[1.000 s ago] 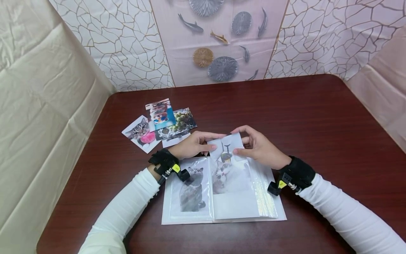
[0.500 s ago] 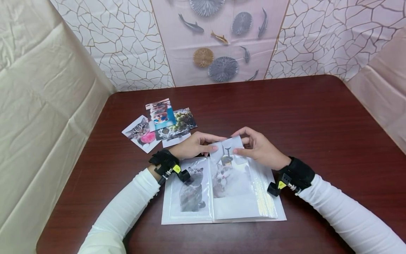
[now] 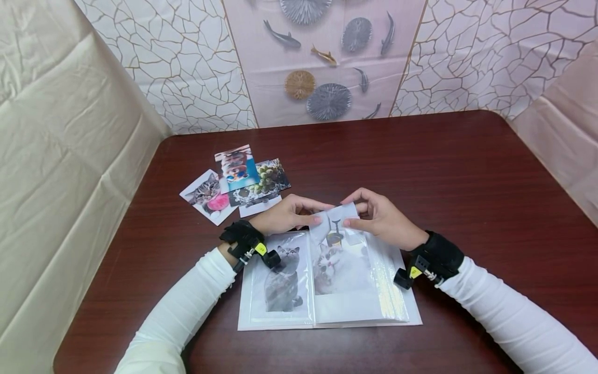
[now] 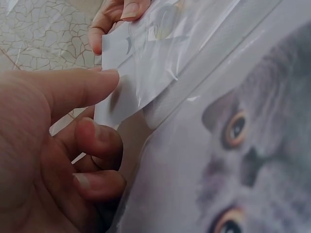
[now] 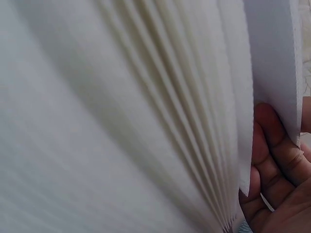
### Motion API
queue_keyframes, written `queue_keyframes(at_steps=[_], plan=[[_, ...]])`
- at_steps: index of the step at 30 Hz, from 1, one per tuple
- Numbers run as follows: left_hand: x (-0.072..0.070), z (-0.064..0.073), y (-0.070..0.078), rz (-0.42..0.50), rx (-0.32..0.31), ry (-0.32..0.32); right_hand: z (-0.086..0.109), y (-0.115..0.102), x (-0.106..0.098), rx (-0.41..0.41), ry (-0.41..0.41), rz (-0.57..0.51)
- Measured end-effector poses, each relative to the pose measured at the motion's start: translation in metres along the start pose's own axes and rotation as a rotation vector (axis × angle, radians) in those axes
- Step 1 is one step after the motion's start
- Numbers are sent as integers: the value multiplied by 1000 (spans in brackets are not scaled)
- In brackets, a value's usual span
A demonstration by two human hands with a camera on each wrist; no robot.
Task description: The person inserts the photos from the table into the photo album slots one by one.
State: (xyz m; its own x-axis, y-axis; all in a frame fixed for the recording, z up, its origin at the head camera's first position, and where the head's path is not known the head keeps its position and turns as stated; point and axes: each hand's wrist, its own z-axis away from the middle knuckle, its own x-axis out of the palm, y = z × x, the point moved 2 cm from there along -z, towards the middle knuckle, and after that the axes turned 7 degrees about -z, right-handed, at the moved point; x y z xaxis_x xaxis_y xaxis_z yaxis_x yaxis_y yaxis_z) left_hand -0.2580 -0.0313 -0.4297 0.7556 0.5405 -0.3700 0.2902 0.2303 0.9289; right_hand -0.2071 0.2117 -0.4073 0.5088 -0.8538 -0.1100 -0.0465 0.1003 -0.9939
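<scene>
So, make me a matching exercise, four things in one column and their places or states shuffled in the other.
1. Photo album
2. Grey cat photo
3. Pale kitten photo
4. Photo with a pink patch

A. held near its top by the left hand and right hand
B. loose on the table
C. lying open
D. on the album's left page

Pairs: 1-C; 2-D; 3-A; 4-B.

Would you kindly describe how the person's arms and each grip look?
The left sleeve and right sleeve are long, white and creased. A black wristband circles each wrist, left wristband and right wristband, each carrying a small black device, left device and right device, with a yellow marking. The left grip and right grip are ungloved.
</scene>
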Motion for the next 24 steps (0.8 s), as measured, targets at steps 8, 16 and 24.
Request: queue_keyframes(at_steps=[8,16,24], plan=[[-1,-1,0,-22,5,-11,1,0,-1,-11,-4,4],[1,-1,3,-61,-5,-13,1,-1,0,-11,5,28],[2,-1,1,-71,8,-19,2,-1,0,-3,13,59]])
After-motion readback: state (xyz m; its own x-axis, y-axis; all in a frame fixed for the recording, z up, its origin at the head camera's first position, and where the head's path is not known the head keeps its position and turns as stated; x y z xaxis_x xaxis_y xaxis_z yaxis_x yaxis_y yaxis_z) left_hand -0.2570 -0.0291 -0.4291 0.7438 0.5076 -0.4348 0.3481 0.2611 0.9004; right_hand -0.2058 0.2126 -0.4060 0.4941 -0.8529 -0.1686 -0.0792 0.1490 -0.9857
